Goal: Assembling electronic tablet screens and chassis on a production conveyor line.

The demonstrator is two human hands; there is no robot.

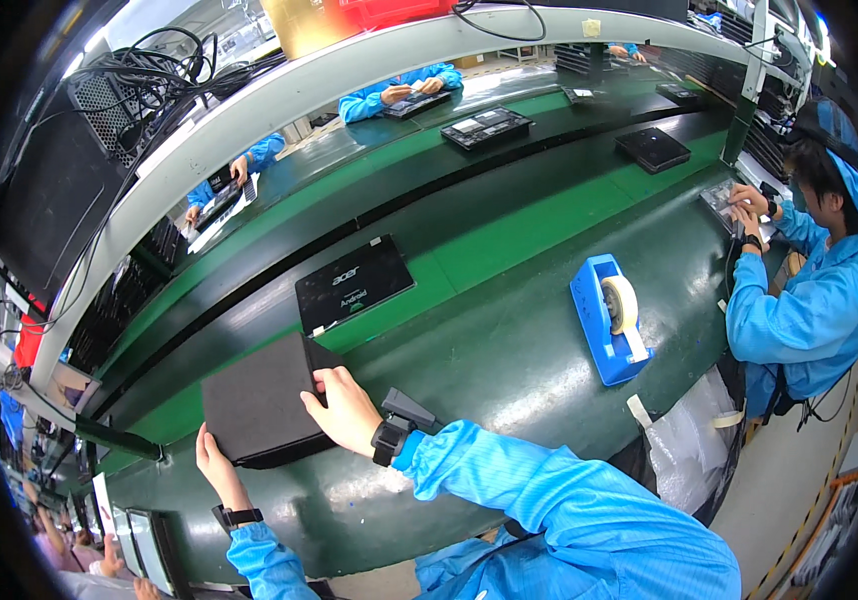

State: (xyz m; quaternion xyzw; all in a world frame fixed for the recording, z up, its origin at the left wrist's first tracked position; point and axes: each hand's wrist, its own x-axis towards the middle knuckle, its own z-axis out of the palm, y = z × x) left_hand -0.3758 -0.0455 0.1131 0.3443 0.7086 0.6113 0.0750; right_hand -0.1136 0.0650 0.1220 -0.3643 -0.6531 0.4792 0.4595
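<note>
- Worktable [489, 335]: dark green, smooth surface with a glossy sheen and pale glare patches; a brighter green strip [509, 228] runs along its far part.
- Overhead rail [399, 50]: broad, pale, smooth; arches across the upper view, partly a fisheye effect.
- Co-worker [814, 290] at right: blue fabric smock and cap, both hands at a dark flat item on the table's edge.
- Plastic bag [687, 445]: translucent, crinkled film, bunched at the near right edge of the table.
- Black box [261, 395]: matte, block-shaped, flat-faced with straight edges. Located at the near left of the table, between the person's two hands. Cannot tell whether its underside is in full contact with the table.
- Black panel [354, 285]: thin, rectangular, shiny, pale markings on its face, small whitish tags at two corners; lies flat just beyond the box.
- Tape dispenser [591, 300]: hard blue body, elongated; stands well apart to the right of the box.
- Right hand [349, 412]: grasps the box at its right edge, thumb over the top face.
- Left hand [217, 465]: grasps the box at its near left corner, fingers along the side.
- Tape roll [628, 305]: cream ring, seated in the dispenser.
</note>
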